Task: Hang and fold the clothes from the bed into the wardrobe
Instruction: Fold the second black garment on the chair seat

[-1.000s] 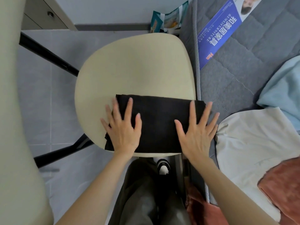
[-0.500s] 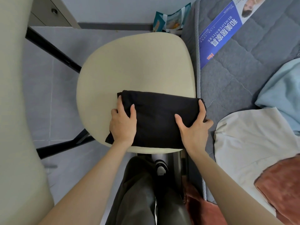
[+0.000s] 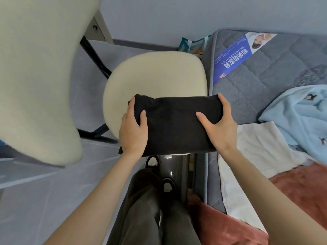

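Note:
A folded black garment (image 3: 173,124) lies across the near edge of a cream chair seat (image 3: 155,76). My left hand (image 3: 133,129) grips its left end, thumb on top and fingers tucked under the fold. My right hand (image 3: 220,125) grips its right end the same way. On the grey mattress (image 3: 261,75) to the right lie a white garment (image 3: 261,145), a light blue garment (image 3: 300,117) and a rust-red fabric (image 3: 304,197).
The cream chair back (image 3: 35,76) fills the left side, with black chair legs (image 3: 95,55) over the grey tiled floor. A blue printed label (image 3: 235,57) lies on the mattress. A teal packet (image 3: 192,45) sits by the wall. My legs and shoes are below.
My hands went from pressing flat on the black garment to curling around its two ends. The garment now sits slightly raised at the chair's edge, and the view has pulled back.

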The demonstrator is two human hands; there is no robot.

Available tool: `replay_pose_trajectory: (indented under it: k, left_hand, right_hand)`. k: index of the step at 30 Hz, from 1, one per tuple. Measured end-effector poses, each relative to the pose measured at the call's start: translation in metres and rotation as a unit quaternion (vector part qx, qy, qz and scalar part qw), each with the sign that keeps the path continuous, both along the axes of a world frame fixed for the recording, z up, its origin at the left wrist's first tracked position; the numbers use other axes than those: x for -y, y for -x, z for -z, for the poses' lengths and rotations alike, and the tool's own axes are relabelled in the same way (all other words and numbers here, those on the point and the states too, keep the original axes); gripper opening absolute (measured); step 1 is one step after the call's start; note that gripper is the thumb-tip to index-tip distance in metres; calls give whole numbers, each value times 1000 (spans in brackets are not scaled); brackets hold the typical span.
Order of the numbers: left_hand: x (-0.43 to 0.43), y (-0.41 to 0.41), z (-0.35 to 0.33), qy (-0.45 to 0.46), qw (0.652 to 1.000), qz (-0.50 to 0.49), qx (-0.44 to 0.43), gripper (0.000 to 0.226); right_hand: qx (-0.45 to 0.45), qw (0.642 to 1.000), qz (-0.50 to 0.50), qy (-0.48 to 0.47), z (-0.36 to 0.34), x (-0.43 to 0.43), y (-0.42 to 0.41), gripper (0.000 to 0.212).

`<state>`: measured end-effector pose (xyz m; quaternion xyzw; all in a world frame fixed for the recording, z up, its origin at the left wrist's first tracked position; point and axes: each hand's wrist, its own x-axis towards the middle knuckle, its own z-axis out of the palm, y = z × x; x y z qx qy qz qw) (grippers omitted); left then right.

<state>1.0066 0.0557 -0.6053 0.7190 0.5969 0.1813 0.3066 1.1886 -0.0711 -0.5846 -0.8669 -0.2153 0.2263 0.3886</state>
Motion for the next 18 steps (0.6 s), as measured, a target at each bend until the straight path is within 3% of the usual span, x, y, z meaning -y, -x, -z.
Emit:
replay_pose_trajectory:
  k: [10,18]
  left_hand:
    - [75,58,-146,-14,997,-5,79,54]
    - [131,140,-193,1,994,-63,91,55]
  right_hand:
    - [29,996,-67,-54,-146,52,36,69]
    - [35,987,-138,-68,-202,84,106,69]
